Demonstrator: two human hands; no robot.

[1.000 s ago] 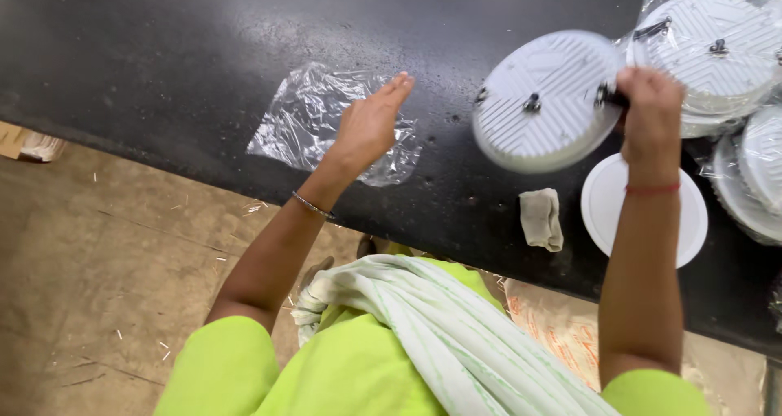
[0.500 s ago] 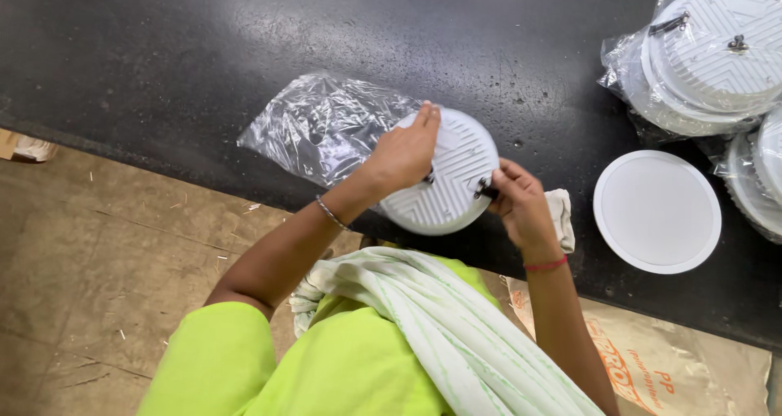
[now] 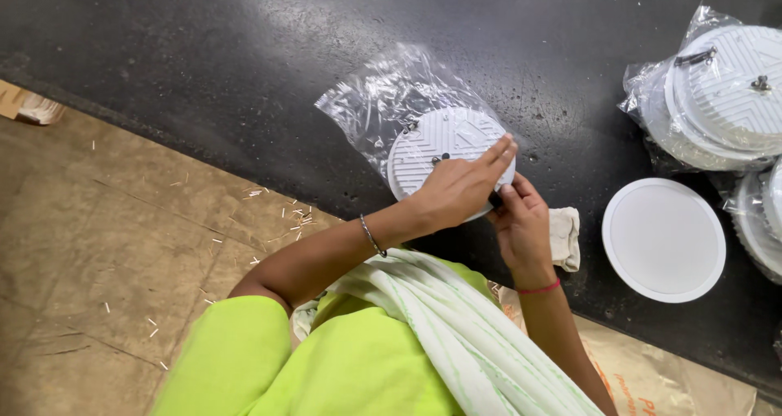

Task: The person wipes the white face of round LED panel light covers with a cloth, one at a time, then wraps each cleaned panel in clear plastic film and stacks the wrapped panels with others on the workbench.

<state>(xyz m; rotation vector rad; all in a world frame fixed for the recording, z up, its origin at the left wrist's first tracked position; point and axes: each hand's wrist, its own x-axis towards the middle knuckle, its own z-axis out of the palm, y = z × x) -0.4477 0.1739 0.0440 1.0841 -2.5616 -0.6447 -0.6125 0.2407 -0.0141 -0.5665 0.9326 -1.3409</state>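
Head view, ribbed disc (image 3: 436,147) now over plastic bag (image 3: 383,98)

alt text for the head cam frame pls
Seen from above, a person's left hand and right hand press a ribbed white round lamp onto a clear plastic bag on a black table. Bagged lamps and a plain white disc lie to the right.

Bench and floor as we found them

We note a black, speckled bench (image 3: 204,33) with a soft sheen from overhead light; below it, a brown floor (image 3: 98,245) strewn with pale splinters, and printed sacking (image 3: 652,375) at lower right.
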